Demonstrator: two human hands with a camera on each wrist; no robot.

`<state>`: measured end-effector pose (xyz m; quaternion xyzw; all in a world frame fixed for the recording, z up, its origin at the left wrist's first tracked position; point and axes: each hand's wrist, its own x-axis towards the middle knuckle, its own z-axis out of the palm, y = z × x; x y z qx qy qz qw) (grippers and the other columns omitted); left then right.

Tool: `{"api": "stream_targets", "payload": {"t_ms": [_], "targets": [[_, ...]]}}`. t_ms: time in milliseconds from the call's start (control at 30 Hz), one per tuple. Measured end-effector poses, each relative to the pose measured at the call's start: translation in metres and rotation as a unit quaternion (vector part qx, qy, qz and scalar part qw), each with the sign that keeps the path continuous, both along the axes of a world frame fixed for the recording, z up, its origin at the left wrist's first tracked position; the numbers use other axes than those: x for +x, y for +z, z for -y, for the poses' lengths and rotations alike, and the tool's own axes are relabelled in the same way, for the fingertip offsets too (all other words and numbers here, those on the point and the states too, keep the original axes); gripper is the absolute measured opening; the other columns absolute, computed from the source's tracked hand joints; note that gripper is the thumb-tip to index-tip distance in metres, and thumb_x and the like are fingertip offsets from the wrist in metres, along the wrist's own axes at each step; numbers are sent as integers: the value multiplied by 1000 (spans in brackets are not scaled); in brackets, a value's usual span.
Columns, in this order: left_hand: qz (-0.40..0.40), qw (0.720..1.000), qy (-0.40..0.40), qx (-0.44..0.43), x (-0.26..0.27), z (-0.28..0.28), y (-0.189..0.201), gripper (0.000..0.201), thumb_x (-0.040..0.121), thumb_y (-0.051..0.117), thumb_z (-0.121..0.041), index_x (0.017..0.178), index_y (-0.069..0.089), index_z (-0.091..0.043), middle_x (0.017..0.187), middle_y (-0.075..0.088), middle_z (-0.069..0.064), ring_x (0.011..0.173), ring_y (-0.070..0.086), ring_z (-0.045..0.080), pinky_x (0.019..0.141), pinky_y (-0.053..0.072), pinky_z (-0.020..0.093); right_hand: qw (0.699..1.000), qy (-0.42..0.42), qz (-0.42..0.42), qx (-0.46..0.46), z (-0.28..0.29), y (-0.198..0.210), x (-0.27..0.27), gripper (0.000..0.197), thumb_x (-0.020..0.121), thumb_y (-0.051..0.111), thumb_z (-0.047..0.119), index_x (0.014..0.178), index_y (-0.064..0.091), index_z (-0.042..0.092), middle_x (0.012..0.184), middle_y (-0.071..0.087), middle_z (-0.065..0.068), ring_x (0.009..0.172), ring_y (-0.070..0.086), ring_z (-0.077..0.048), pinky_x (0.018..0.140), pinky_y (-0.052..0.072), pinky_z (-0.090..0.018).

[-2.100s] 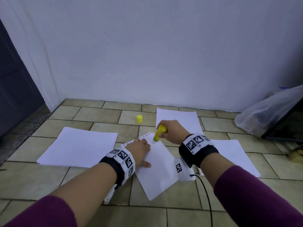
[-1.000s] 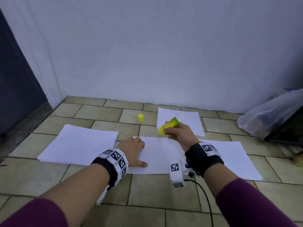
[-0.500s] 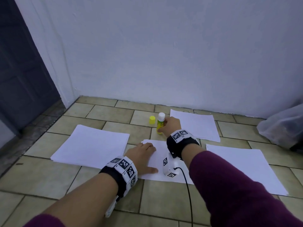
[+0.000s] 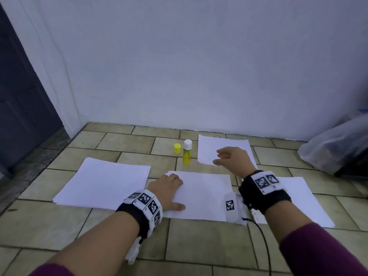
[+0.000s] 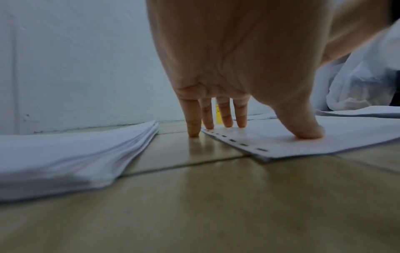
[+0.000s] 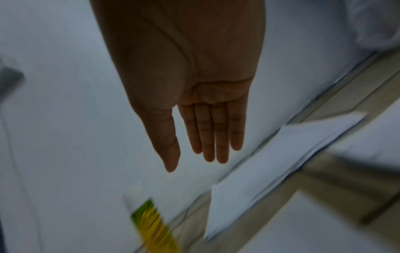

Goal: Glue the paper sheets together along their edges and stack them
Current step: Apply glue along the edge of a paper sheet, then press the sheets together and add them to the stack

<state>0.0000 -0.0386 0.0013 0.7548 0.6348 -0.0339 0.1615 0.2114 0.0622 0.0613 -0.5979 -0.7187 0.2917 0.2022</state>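
A white sheet (image 4: 205, 194) with a punched edge (image 5: 244, 145) lies on the tiled floor in front of me. My left hand (image 4: 169, 188) presses flat on its left end, fingers (image 5: 225, 116) straight and thumb down on the paper. A yellow glue stick (image 4: 187, 152) stands upright with its white tip uncovered, and its yellow cap (image 4: 177, 148) sits just left of it. My right hand (image 4: 231, 158) hovers empty and relaxed over a small sheet (image 4: 207, 148) by the wall, right of the glue stick (image 6: 153, 227).
A thick stack of white paper (image 4: 103, 182) lies to the left, its edge (image 5: 138, 140) close to my left fingers. Another large sheet (image 4: 304, 200) lies under my right wrist. A clear plastic bag (image 4: 334, 148) sits at the far right. A dark door (image 4: 22, 108) stands on the left.
My right hand stood the glue stick upright beside its cap, let go of it and moved right over the small sheet. The left hand stays pressed on the sheet, which now lies crosswise.
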Motion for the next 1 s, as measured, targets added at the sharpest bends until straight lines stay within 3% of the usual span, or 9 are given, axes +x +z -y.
{"api": "stream_targets", "payload": {"t_ms": [100, 167, 233, 433, 600, 667, 800, 900, 1000], "targets": [[6, 1000, 2, 1, -1, 0, 1, 74, 84, 61, -56, 143, 30, -23, 147, 28, -8, 134, 30, 13, 103, 38, 33, 991, -3, 131, -37, 15, 5, 66, 59, 82, 73, 34, 132, 52, 12, 135, 55, -4, 124, 51, -17, 102, 36, -26], [5, 1000, 6, 0, 0, -1, 1, 75, 83, 62, -56, 143, 30, -24, 147, 28, -9, 135, 29, 13, 103, 38, 32, 964, -4, 245, -106, 27, 2, 100, 75, 82, 69, 45, 142, 39, 14, 148, 41, -3, 134, 39, -18, 108, 29, -28], [4, 1000, 9, -2, 1, -1, 0, 76, 83, 63, -56, 143, 30, -24, 147, 28, -9, 135, 29, 13, 103, 38, 33, 939, 8, 304, -164, 41, -8, 119, 88, 79, 70, 51, 146, 29, 13, 151, 35, -2, 137, 35, -18, 109, 27, -27], [0, 1000, 9, -11, 1, 2, 1, 74, 84, 60, -56, 144, 28, -24, 147, 27, -9, 135, 28, 13, 99, 40, 32, 942, 15, 305, -138, 61, -32, 129, 101, 71, 77, 49, 146, 22, 13, 146, 36, 0, 132, 38, -17, 105, 30, -26], [-17, 999, -6, -30, 1, 4, 6, 78, 87, 55, -57, 149, 22, -23, 153, 22, -7, 140, 23, 14, 106, 35, 34, 935, 28, 322, -149, 59, -29, 134, 95, 84, 62, 54, 152, 9, 15, 159, 14, -2, 144, 21, -17, 114, 17, -27], [-20, 999, -11, -41, 0, 5, 7, 81, 88, 53, -59, 151, 19, -23, 156, 17, -7, 143, 18, 14, 111, 30, 34, 937, 23, 314, -151, 58, -25, 135, 87, 87, 60, 52, 152, 15, 16, 158, 21, -1, 142, 25, -17, 113, 18, -26], [-23, 998, -13, -51, -1, 6, 7, 77, 91, 43, -63, 153, 16, -25, 159, 12, -9, 145, 14, 13, 115, 24, 35, 952, -10, 286, -111, 56, -13, 134, 63, 90, 59, 44, 143, 39, 18, 138, 51, -4, 123, 48, -19, 99, 34, -26], [-25, 998, -14, -63, -2, 5, 10, 66, 97, 37, -56, 152, 17, -27, 159, 10, -11, 145, 13, 13, 116, 22, 37, 960, -19, 273, -62, 57, 8, 118, 61, 91, 58, 40, 144, 38, 18, 136, 53, -6, 122, 50, -21, 97, 37, -28], [-36, 997, -35, -65, -3, 3, 10, 61, 98, 43, -35, 152, 18, -25, 158, 12, -7, 144, 15, 16, 115, 26, 37, 966, 33, 256, -16, 70, 33, 74, 63, 93, 55, 40, 148, 30, 19, 145, 44, -4, 132, 41, -21, 103, 34, -30]]}}
